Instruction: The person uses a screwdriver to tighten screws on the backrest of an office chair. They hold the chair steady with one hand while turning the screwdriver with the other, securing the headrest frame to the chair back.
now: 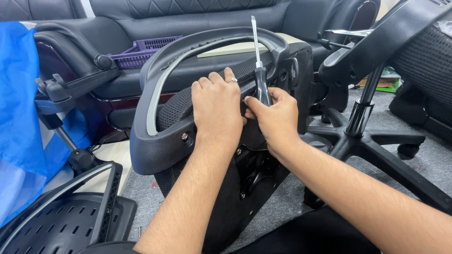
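Two hands work at the middle of the frame on an office chair seat tipped on its side, its underside and mechanism facing the camera. The left hand lies palm-down over the mesh edge where the armrest meets the seat, fingers curled over the top and pressing there; it grips nothing else, and a ring shows on one finger. The right hand is closed around the black handle of a screwdriver, whose shaft stands nearly upright with the flat tip pointing up, clear of any screw. So the tool is held but not engaged: this reads as a pause between fastenings, with the hands steadying or aligning the armrest against the seat. A bolt head sits in the armrest bracket just left of the left wrist, and more fasteners show on the dark plate below the hands. The next move would seem to call for turning the tool tip-down and seating it squarely in a fastener while the left hand holds the armrest flush. A chair base stands to the right, a purple basket rests on the sofa behind, and blue plastic sheeting hangs at left.
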